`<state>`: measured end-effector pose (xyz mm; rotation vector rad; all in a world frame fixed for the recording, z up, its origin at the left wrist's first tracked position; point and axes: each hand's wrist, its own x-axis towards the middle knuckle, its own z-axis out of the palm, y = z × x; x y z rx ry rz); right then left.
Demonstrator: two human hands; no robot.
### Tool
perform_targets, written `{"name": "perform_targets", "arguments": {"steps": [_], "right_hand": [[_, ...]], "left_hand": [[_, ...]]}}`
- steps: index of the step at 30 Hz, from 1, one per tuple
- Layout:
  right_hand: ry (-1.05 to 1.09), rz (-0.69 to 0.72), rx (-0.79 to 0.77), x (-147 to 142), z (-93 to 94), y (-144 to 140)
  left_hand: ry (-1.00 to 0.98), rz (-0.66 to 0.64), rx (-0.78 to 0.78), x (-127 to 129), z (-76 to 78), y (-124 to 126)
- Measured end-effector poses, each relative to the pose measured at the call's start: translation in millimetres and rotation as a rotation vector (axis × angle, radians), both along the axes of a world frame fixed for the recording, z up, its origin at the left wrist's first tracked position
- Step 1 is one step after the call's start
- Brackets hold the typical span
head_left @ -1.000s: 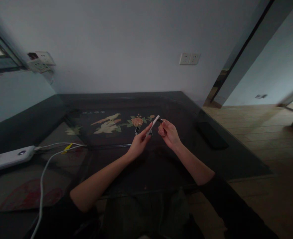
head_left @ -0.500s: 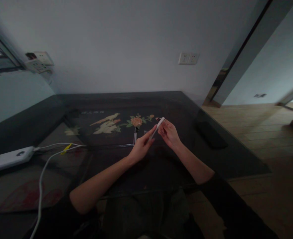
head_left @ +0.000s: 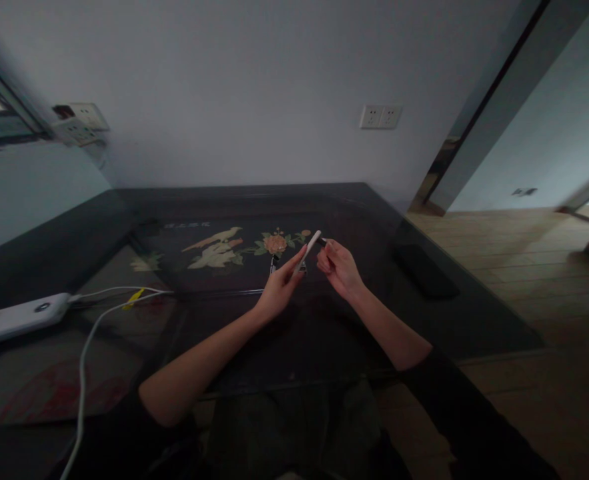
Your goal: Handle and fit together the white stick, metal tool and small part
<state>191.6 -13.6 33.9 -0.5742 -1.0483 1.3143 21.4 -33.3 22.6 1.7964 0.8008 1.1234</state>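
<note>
Over the middle of the table, my left hand is closed on a slim white stick-like object that slants up to the right. From this angle I cannot tell whether it is a rod or a thin slab seen edge-on. My right hand, fingers pinched, holds a small dark narrow piece against or just beside the white object's upper end. Partly hidden behind my left hand lies a thin black-and-silver item. A small shiny piece shows between my hands, its kind unclear.
The dark glossy table bears a bird-and-flower picture. A black flat rectangular object lies at right. At left are a white power strip and a white cable with a yellow tag. Wall sockets sit behind.
The white object has shifted slightly left with my left hand. My right fingers have moved off its side and now pinch the dark piece by its upper end.
</note>
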Motion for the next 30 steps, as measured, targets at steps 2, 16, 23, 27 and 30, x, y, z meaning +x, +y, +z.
{"name": "perform_targets", "arguments": {"steps": [2,16,23,27,30], "right_hand": [[-0.001,-0.009,0.004,0,0.0,0],[-0.007,-0.040,-0.013,-1,-1.4,0],[-0.036,-0.006,0.006,0,0.3,-1],[-0.016,-0.011,0.011,0,0.1,-1],[-0.015,-0.022,0.014,1,-0.7,0]], "left_hand": [[0.004,-0.010,0.024,1,-1.3,-2],[0.067,-0.015,0.087,1,-1.0,-1],[0.034,0.027,0.067,-1,-0.5,4],[0.031,0.018,0.052,1,0.0,0],[0.047,0.003,0.064,3,-0.2,-5]]}}
